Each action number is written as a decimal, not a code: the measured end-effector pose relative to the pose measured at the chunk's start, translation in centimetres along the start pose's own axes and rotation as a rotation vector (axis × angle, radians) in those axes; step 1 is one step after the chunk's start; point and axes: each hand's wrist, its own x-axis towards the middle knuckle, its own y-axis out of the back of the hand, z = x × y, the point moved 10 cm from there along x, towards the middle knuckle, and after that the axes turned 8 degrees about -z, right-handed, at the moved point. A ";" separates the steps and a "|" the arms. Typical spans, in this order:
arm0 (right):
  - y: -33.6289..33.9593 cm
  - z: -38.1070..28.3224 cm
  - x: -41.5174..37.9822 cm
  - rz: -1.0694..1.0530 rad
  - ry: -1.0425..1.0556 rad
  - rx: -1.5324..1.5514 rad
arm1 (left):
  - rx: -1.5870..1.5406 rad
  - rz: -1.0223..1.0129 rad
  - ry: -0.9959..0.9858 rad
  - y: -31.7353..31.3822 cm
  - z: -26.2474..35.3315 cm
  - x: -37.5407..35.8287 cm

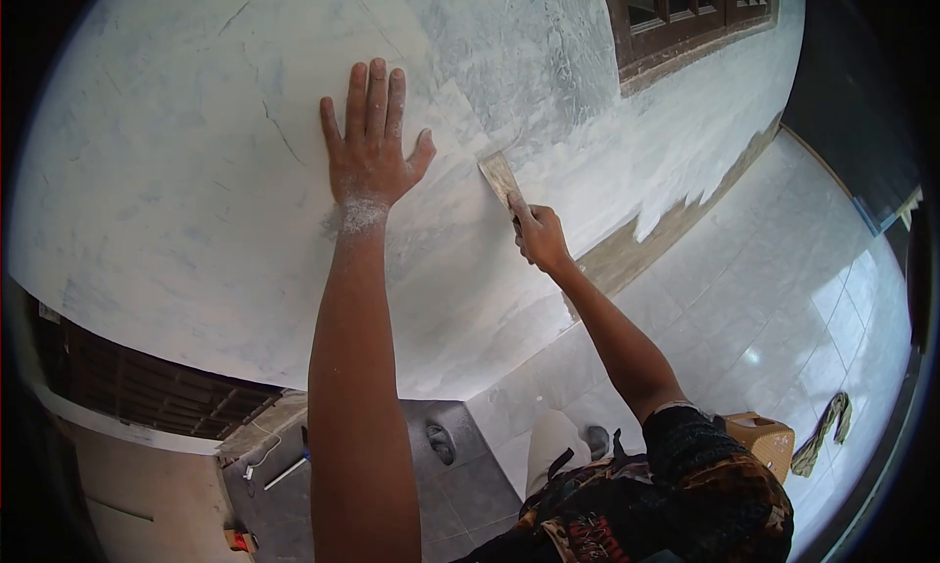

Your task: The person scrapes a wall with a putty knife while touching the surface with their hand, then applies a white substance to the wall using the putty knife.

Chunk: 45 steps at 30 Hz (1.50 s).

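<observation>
My left hand (372, 142) lies flat against the white, patchily coated wall (196, 162), fingers stretched upward and thumb out to the side. White dust covers its wrist. To its right, my right hand (539, 235) is wrapped round the handle of a putty knife (499, 176). The flat blade is tilted up to the left, and its edge is at the wall surface. Thin dark cracks run through the coating left of my left hand. Greyer, streaky wall shows above the blade.
A brown wooden window frame (676, 34) is set in the wall at upper right. Grey tiles (725, 289) cover the floor. An orange-tan plastic stool (764, 441) stands at lower right, beside a crumpled cloth (822, 436). A dark slatted panel (147, 377) is at lower left.
</observation>
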 end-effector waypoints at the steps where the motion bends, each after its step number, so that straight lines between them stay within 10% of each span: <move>1: 0.0 -0.6 0.0 0.001 0.015 -0.015 | -0.004 -0.010 -0.001 0.0 0.1 -0.1; 45: -0.6 -1.6 -0.5 -0.023 0.021 0.040 | -0.026 0.012 0.004 0.2 0.1 0.0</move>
